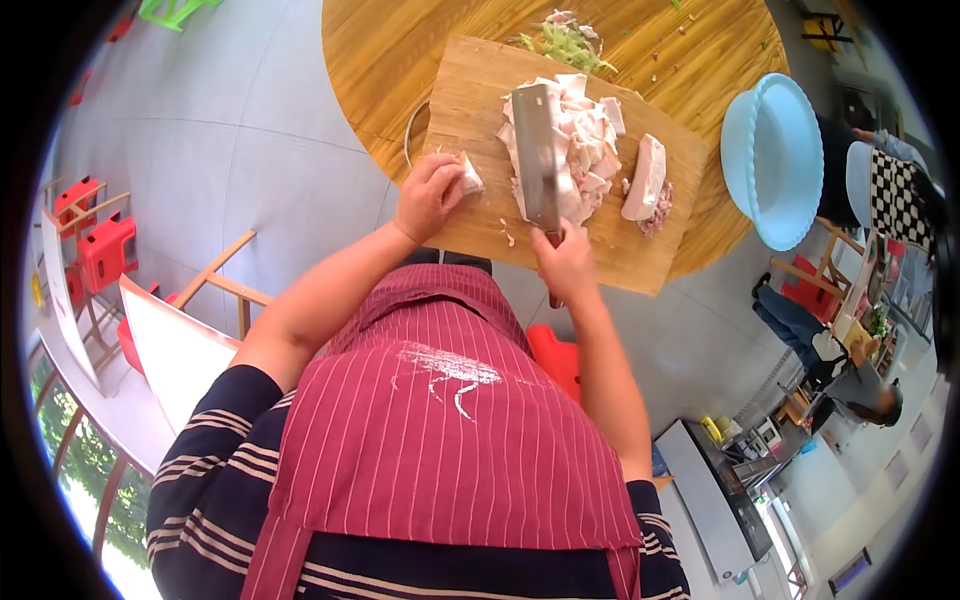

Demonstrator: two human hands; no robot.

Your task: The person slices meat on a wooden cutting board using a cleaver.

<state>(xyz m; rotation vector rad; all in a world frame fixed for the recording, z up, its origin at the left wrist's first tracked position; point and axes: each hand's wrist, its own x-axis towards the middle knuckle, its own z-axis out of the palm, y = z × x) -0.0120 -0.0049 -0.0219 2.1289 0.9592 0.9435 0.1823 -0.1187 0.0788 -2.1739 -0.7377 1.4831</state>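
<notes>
My right hand point(568, 262) is closed round the handle of a cleaver point(537, 155). The broad blade lies over a heap of sliced pale meat point(590, 140) on a wooden cutting board point(470, 90). At the board's left edge, my left hand point(432, 195) has its fingers curled on a small piece of pale meat point(469, 178). A thick uncut block of pale meat point(647, 178) rests on the right part of the board, with reddish minced bits point(657, 212) beside it. Small scraps lie between my hands.
The board sits on a round wooden table point(380, 60). Vegetable scraps point(565, 47) lie behind it. A light blue basin point(785, 160) stands at the table's right edge. Red stools point(105, 250) are at the left. Other people point(870, 390) are at the right, away from the board.
</notes>
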